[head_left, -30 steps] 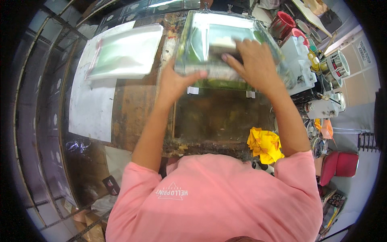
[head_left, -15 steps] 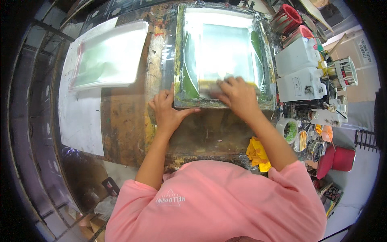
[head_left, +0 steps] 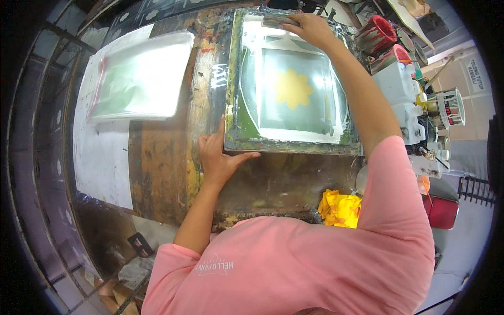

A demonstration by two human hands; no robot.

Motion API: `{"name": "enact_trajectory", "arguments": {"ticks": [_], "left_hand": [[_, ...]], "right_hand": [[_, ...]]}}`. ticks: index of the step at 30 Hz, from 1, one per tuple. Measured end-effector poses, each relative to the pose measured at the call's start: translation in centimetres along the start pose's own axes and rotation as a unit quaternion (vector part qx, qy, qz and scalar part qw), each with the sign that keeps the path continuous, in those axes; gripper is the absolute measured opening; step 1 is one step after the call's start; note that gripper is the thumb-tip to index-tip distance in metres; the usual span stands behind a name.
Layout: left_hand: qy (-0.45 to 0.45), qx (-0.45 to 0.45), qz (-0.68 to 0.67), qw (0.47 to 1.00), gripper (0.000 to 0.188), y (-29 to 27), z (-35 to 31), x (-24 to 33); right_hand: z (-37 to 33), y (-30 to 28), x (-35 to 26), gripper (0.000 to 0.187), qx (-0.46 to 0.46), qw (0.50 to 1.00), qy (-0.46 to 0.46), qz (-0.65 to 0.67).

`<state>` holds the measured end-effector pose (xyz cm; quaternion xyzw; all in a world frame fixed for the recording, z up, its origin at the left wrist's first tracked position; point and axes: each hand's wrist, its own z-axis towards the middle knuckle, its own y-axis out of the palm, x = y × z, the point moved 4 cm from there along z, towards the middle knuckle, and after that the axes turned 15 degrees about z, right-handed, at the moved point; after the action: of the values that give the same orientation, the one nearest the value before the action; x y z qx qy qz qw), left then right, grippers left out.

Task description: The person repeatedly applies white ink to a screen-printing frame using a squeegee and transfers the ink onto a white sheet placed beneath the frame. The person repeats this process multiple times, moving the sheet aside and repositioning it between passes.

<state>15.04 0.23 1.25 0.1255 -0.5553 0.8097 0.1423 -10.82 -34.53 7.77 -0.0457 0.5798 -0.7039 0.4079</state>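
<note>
A screen printing frame (head_left: pixel 294 146) lies on the worktable, its mesh bordered in green with white ink around the edges. A yellow flower shape (head_left: pixel 293 89) shows through the middle of the mesh. At the far end of the frame, my right hand (head_left: pixel 311 29) grips a squeegee (head_left: pixel 273 21), its fingers partly hiding the tool. My left hand (head_left: pixel 216 153) rests at the near left corner, thumb stretched along the near edge and fingers spread up the left side. It holds nothing.
Left of the frame, a stack of clear plastic sheets or bags (head_left: pixel 144 79) lies over white paper (head_left: pixel 105 168). A crumpled yellow cloth (head_left: pixel 340 209) sits at the near right. Ink-stained cans (head_left: pixel 375 34) and white plastic jugs (head_left: pixel 397 84) line the right side.
My right hand has carried the squeegee from the frame's near end to its far end. The yellow flower is now plainly visible. My left hand stays at the near left corner.
</note>
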Motion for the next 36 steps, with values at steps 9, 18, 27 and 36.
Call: {"name": "enact_trajectory", "arguments": {"ticks": [9,18,27,36], "left_hand": [[0.008,0.021,0.001,1.0,0.124,-0.1,-0.4,0.1],[-0.007,-0.004,-0.005,1.0,0.115,-0.1,-0.6,0.0],[-0.123,0.059,-0.447,0.884,0.104,-5.5,4.2,5.0],[-0.055,0.013,0.045,0.997,0.079,-3.5,5.0,2.6]], "right_hand": [[-9.1,2.7,-5.6,0.045,0.002,0.998,0.019,-0.061],[-23.0,-0.4,-20.1,0.044,-0.079,0.993,0.077,-0.047],[-19.5,-9.1,-25.0,0.036,0.119,0.984,-0.029,-0.133],[-10.2,-16.4,-24.2,0.041,0.265,0.952,-0.083,-0.127]]}}
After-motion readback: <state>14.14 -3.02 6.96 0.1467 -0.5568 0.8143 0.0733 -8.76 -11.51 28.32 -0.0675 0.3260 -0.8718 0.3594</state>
